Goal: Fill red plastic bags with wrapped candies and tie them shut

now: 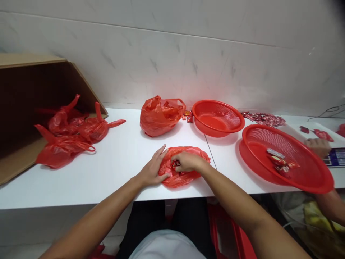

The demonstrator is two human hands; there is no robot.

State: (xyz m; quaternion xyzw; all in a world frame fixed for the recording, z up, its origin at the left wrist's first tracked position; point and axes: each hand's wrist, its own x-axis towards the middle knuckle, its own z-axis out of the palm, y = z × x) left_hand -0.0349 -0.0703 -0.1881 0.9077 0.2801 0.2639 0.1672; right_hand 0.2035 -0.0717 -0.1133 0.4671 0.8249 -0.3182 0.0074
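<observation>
A red plastic bag (185, 179) lies opened out on the white table in front of me. My left hand (154, 168) rests against its left side, fingers stretched and thumb apart, touching the film. Inside the bag, my right hand (185, 162) is closed, with its fingertips on a small shiny red-wrapped packet (175, 164). What else sits under the right hand is hidden. Behind it stands a fuller red plastic bag (159, 120), its handle loop upright and wrapped pieces showing at the top.
Several tied red bags (64, 151) lie by a cardboard box (86, 86) on its side at left. Right of centre stand a red basket (218, 131) and a larger one (253, 172) holding a few packets. Another person's hand (318, 146) is beyond it, near scattered wrapped pieces (265, 118).
</observation>
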